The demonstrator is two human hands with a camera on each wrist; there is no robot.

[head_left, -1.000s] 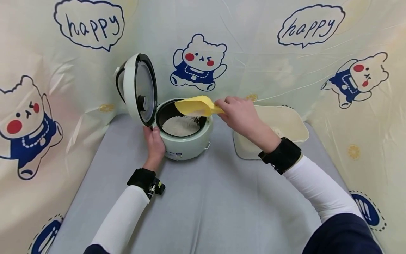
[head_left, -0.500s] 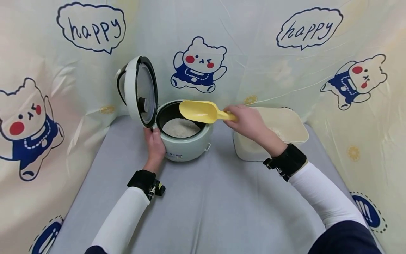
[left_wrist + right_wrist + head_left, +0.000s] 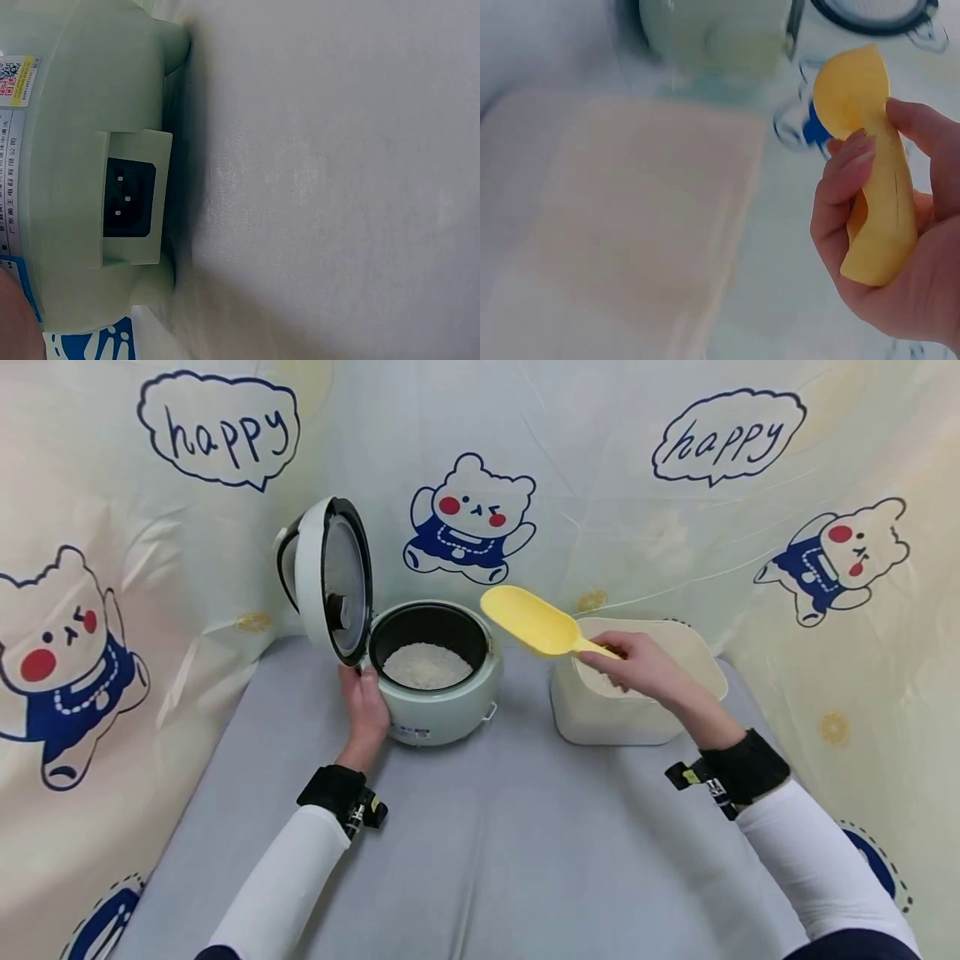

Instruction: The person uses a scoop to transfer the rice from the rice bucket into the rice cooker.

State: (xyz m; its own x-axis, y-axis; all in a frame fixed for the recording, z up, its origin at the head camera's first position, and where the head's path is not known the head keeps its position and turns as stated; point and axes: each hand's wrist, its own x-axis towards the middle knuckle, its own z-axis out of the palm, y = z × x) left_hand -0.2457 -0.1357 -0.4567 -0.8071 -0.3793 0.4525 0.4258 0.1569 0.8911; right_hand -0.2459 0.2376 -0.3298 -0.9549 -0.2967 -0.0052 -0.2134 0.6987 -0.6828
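Note:
My left hand [image 3: 366, 710] rests against the left side of a pale green rice cooker [image 3: 442, 714], below its raised lid [image 3: 333, 581]. White rice [image 3: 427, 666] lies in the cooker's dark inner pot. With my right hand [image 3: 645, 668] I grip the handle of a yellow scoop [image 3: 536, 622], held above the left part of a cream bin [image 3: 615, 722]. The bowl of the scoop shows no rice. In the right wrist view my fingers and thumb wrap round the scoop's handle [image 3: 885, 217]. The left wrist view shows the cooker's power socket [image 3: 130, 197]; most of my left hand is hidden there.
A grey cloth [image 3: 480, 843] covers the table. Behind and on both sides hangs a pale curtain [image 3: 600, 527] printed with bears and lettering. The cooker and the bin stand side by side with a gap between them.
Rice was falling from the tilted scoop into the pot; the fall has stopped. My right hand has carried the scoop right, away from the cooker to the bin. My left hand stays put.

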